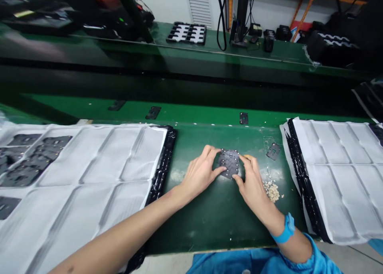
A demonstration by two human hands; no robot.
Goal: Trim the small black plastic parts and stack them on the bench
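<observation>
Between my two hands, just above the green table, is a small stack of flat black plastic plates [229,162] with notches and small shiny spots. My left hand [205,166] pinches its left edge, thumb in front and fingers behind. On the opposite edge, my right hand [249,176] grips with thumb and fingertips. A single black plate [273,151] lies on the table to the right of my right hand. Close by that hand's wrist is a heap of small beige bits [272,192]. How many plates are stacked cannot be made out.
At left, a white-lined compartment tray [119,154] holds several black plates [36,158] on its far left. Another white-lined tray stack [335,178] stands at right. Loose plates [243,118] lie along the green belt behind. A black-and-white tray [187,33] rests on the far shelf.
</observation>
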